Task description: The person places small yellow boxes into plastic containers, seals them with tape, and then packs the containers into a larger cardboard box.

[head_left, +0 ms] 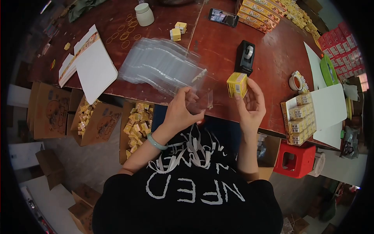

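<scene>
My right hand [251, 104] pinches a small yellow box [237, 84] between thumb and fingers, just above the near edge of the red-brown table. A printed panel faces me on that box. In my left hand [182, 111], a clear plastic sleeve [209, 99] is gripped by closed fingers; its outline is hard to make out. A fanned stack of clear plastic sleeves [156, 64] lies on the table beyond my left hand. Right behind the yellow box stands a black tape dispenser [244, 56].
Loose yellow boxes [176, 34], rubber bands [124, 36], a lidded jar [144, 15] and a phone [223, 18] lie farther back. At right, a tray of wrapped boxes [299, 121] sits by the edge, above a red stool [295, 159]. Below left, a carton [124, 134] holds yellow boxes.
</scene>
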Demonstrator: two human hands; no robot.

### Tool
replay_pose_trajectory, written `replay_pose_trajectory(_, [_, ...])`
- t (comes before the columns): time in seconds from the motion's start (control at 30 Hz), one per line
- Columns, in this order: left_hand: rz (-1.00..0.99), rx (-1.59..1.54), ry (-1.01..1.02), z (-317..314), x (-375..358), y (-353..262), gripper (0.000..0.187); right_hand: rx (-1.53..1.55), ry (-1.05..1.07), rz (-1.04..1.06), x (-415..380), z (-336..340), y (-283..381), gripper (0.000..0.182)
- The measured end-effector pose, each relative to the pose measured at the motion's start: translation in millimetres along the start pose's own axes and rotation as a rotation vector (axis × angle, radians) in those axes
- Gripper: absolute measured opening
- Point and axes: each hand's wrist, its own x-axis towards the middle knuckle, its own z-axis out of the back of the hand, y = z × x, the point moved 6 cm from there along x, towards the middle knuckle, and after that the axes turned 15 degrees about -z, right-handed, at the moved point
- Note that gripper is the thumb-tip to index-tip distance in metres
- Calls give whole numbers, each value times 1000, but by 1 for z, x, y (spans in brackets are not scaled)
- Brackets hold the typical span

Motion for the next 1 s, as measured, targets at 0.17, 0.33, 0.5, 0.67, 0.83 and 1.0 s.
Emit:
replay_pose_trajectory(0.17, [-44, 32, -41, -2, 5, -12, 74, -504, 105, 362, -6, -49, 33, 44])
replay_pose_trajectory(0.33, [-49, 97, -35, 2, 4, -17, 75, -609, 243, 256, -2, -48, 22, 42])
replay_pose_trajectory(0.5, [-95, 163, -56, 6, 12, -29, 71, -645, 138, 365, -4, -44, 38, 41])
replay_pose_trajectory(0.67, [-106, 204, -50, 7, 14, -34, 69, -754, 162, 425, -7, -50, 44, 40])
replay_pose_trajectory(0.83, [-148, 228, -53, 9, 14, -40, 69, -644, 382, 205, -4, -49, 43, 40])
replay_pose_trajectory(1.0, [-124, 217, -40, 9, 17, -41, 70, -556, 465, 104, 4, -47, 45, 37])
